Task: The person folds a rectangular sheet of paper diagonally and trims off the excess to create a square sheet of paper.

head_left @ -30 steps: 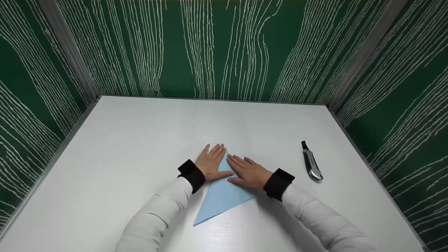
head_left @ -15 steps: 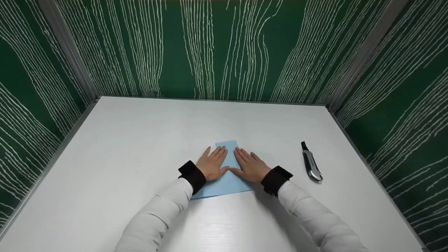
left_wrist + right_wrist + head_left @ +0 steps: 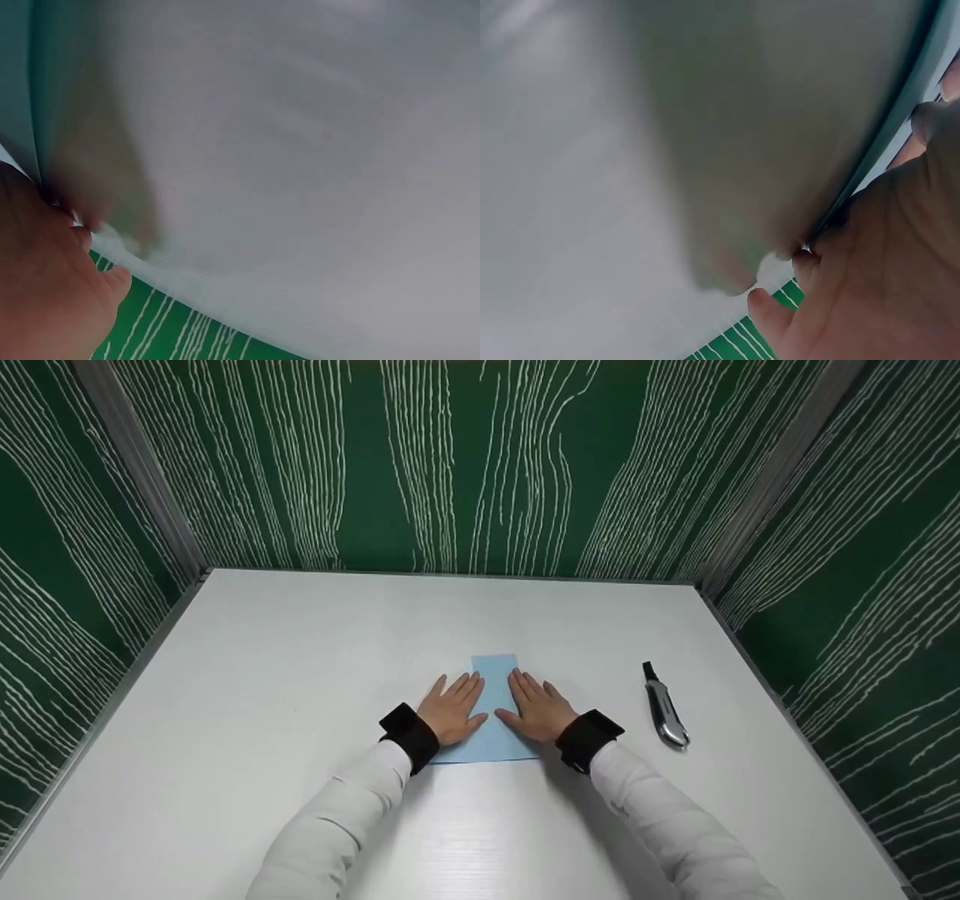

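A sheet of light blue paper (image 3: 493, 742) lies on the white table, its straight near edge almost level. My left hand (image 3: 451, 709) rests on its left side with the fingers straight and pointing away. On the right side my right hand (image 3: 541, 709) lies in the same way, mirrored. Both thumbs point inward over the paper with a small gap between them. In the left wrist view the paper's edge (image 3: 16, 90) runs beside the left hand (image 3: 52, 277). The right wrist view shows the right hand (image 3: 877, 255) along the paper's other edge.
A utility knife (image 3: 666, 706) with a black and grey handle lies on the table (image 3: 300, 645) to the right of the right hand. Green panels (image 3: 375, 457) with wavy pale lines stand behind the table and on both sides.
The paper has turned under both hands: its near edge, slanted before, is now nearly level, and its far end has come into view beyond the fingertips. The thumbs have moved slightly apart.
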Tool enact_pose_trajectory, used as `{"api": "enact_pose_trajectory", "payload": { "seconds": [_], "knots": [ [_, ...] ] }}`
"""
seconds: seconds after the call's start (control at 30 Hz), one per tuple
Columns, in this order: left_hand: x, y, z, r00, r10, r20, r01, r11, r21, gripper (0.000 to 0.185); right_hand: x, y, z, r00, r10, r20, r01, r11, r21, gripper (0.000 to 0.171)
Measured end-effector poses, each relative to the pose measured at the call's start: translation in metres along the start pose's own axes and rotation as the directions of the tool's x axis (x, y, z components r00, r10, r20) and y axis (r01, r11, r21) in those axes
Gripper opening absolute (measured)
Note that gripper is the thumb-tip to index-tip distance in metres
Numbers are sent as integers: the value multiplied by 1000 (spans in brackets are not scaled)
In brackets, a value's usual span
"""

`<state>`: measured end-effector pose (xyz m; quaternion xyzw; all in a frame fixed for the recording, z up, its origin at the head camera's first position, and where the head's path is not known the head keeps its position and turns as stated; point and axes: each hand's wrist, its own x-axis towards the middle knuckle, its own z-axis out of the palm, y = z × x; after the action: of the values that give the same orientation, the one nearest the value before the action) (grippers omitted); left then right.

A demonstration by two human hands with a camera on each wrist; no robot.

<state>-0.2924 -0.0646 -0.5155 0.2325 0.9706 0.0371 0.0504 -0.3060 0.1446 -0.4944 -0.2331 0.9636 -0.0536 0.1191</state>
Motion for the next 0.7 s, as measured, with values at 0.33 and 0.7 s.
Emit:
{"api": "enact_pose_trajectory", "payload": {
  "seconds": [0.33,0.7],
  "knots": [
    [-6,-1,-1,1000,27,9,-27,999,30,69,0,-4,-1,1000,11,7,-11,1000,-10,79],
    [-7,-3,0,999,54,-3,-54,997,50,68,5,1,4,1000,14,21,-13,999,-51,79]
  ]
}}
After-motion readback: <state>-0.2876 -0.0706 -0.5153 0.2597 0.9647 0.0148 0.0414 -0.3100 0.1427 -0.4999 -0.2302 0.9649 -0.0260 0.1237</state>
